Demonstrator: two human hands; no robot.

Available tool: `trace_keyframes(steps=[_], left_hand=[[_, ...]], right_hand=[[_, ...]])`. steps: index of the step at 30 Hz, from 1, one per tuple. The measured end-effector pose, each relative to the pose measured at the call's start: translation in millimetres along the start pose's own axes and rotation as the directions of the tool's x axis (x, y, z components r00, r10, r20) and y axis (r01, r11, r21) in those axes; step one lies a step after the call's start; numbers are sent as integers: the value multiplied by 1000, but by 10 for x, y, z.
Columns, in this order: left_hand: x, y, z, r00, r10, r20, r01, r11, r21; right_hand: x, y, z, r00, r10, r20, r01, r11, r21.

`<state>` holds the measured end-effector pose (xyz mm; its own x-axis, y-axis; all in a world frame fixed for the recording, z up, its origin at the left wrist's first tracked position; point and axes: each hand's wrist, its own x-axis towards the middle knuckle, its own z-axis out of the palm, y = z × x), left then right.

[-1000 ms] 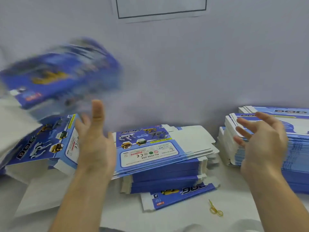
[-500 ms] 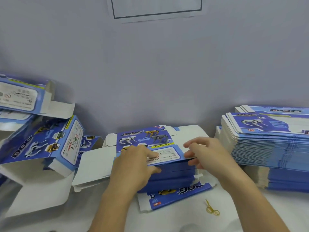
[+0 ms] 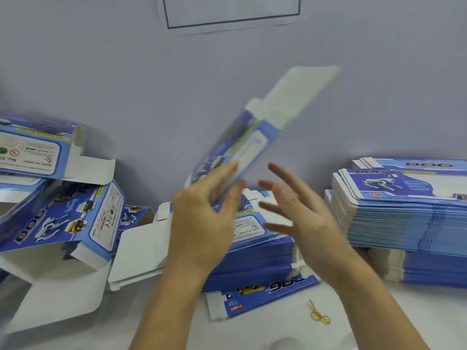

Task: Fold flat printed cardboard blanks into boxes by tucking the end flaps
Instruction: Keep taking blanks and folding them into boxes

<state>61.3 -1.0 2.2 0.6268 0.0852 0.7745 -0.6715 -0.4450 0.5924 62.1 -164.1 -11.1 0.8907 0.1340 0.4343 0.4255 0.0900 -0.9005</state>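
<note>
Between blank stacks and folded boxes, left hand grips a blank; right hand splayed.

The raised blank is made of thin cardboard, printed blue and lightly glossy outside, left matt white on its flaps; the surface is finished smooth white.
</note>
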Motion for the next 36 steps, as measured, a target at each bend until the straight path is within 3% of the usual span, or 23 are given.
trace_keyframes(steps=[2,3,5,7,10,12,15,18,20,23,25,28,32,34,36], left_hand=[[-42,127,96,950,-1,314,83,964,-251],[-66,162,146,913,14,409,122,945,-304],[-88,153,200,896,5,444,139,946,-293],[-72,95,176,921,-31,388,126,967,-222],[-44,-27,60,931,-60,360,64,998,2],[-75,-64,6,870,-112,480,8,977,213],[-153,-39,68,754,-204,624,-55,927,370],[-204,5,215,809,-162,565,-100,910,403],[-232,-6,278,843,-100,529,-116,925,361],[-249,-46,308,894,6,448,-143,951,273],[-215,-65,300,936,41,349,-112,976,186],[-180,-116,283,976,45,215,-72,990,117],[-183,-104,330,996,28,86,-33,998,55],[-191,-106,349,999,47,27,-49,997,66],[-203,-130,342,999,49,7,-50,996,75]], right_hand=[[3,5,109,989,19,146,-46,982,183],[11,-1,133,991,8,135,-40,972,232],[31,-55,127,998,43,-39,-33,970,240],[56,-57,23,970,118,-215,-72,976,208],[89,-90,-180,931,151,-333,-81,973,217],[32,-131,-258,941,117,-317,-67,984,165],[17,-210,-277,968,139,-208,-120,988,98],[48,-311,-226,977,178,-115,-177,984,20],[48,-350,-177,982,162,-95,-156,985,68],[-66,-347,-195,973,122,194,-181,928,327],[-72,-331,-217,928,80,363,-204,925,320],[-66,-390,-196,897,94,433,-202,957,209],[-147,-462,-111,844,106,526,2,980,-201],[-163,-511,-79,865,112,490,81,931,-356],[-167,-560,-64,875,102,473,88,927,-364]])
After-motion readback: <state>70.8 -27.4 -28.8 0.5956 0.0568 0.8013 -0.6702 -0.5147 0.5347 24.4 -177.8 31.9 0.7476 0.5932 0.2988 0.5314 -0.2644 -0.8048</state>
